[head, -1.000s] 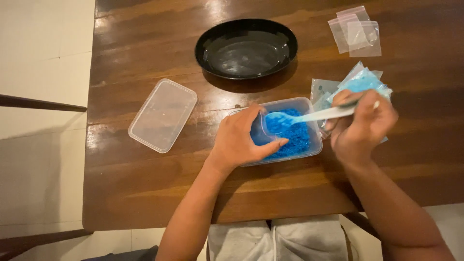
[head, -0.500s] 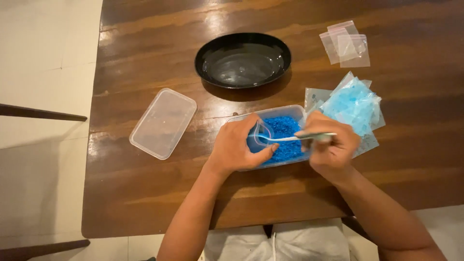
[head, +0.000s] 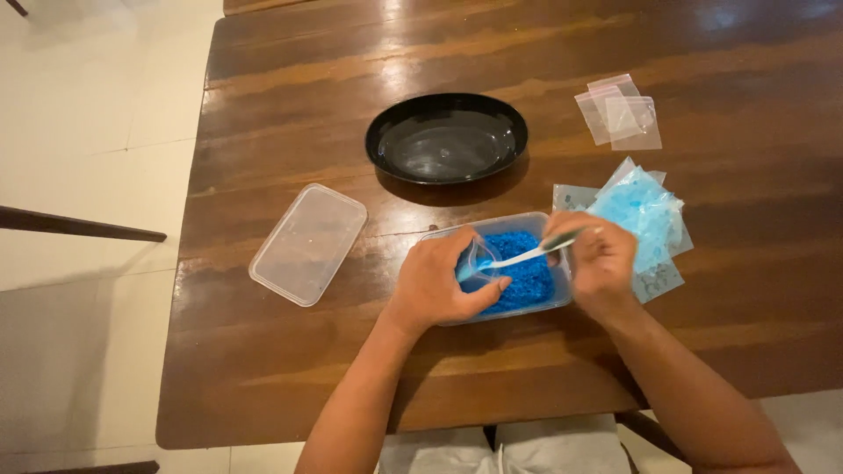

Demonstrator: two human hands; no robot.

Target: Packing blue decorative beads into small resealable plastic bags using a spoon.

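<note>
A clear plastic container of blue granules sits near the table's front edge. My left hand holds a small clear bag open over the container. My right hand grips a white plastic spoon, whose bowl is tipped into the bag's mouth. The far part of the spoon's handle is hidden in my fist.
The container's clear lid lies to the left. A black oval dish stands behind. Filled blue bags are piled to the right, with empty small bags at the far right. The wooden table ends at the left and front edges.
My right hand drew in from the right and brought the spoon's bowl from the granules into the bag. The camera view shifted, so everything sits lower in the picture.
</note>
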